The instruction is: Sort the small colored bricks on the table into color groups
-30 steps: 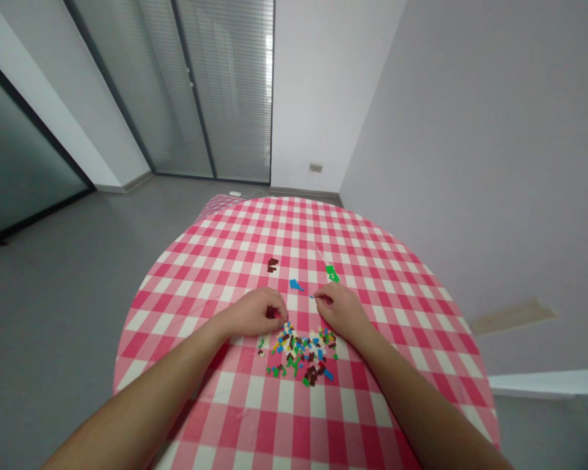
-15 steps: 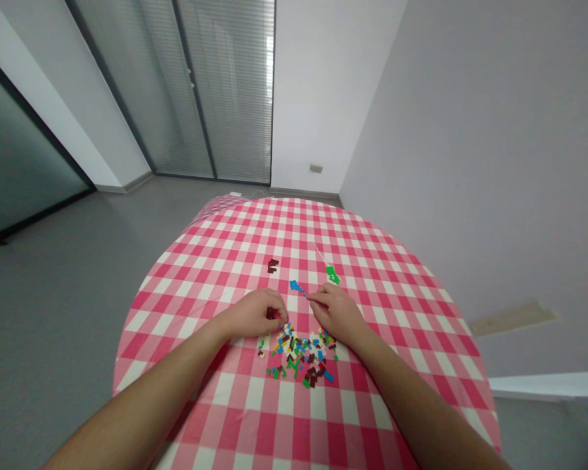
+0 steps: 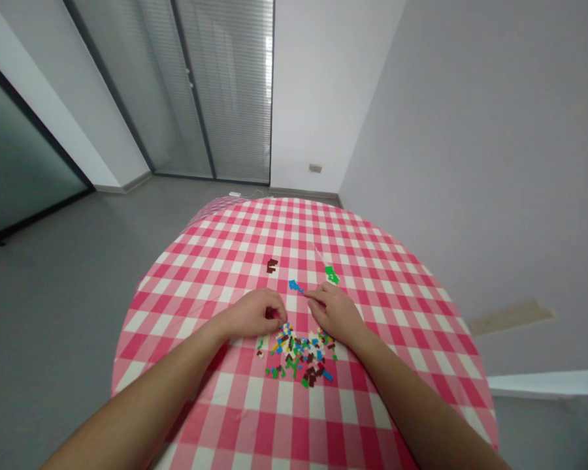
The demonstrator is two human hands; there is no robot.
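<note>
My left hand [image 3: 259, 312] rests at the upper left edge of a heap of small mixed toy bricks [image 3: 298, 349], its fingers curled in. Whatever is between those fingertips is hidden. My right hand [image 3: 337, 313] lies on the other side, index finger stretched toward a small group of blue bricks [image 3: 294, 286], the fingertip at the tail end of it. The thumb sits a little apart from that finger, and no brick shows between them. Just beyond the right hand is a cluster of green bricks [image 3: 332, 274]. Dark brown bricks [image 3: 272, 266] lie together farther off, to the left.
A pink and white checked cloth [image 3: 215, 266] covers the round table. Past its far edge, a white object with a cable [image 3: 234, 194] is visible. Glass doors [image 3: 215, 98] stand behind, and a bare wall [image 3: 470, 163] rises on the right.
My right index finger and thumb have parted slightly near the tail of the blue group. My left hand stays at the heap's edge, and the brick groups look the same.
</note>
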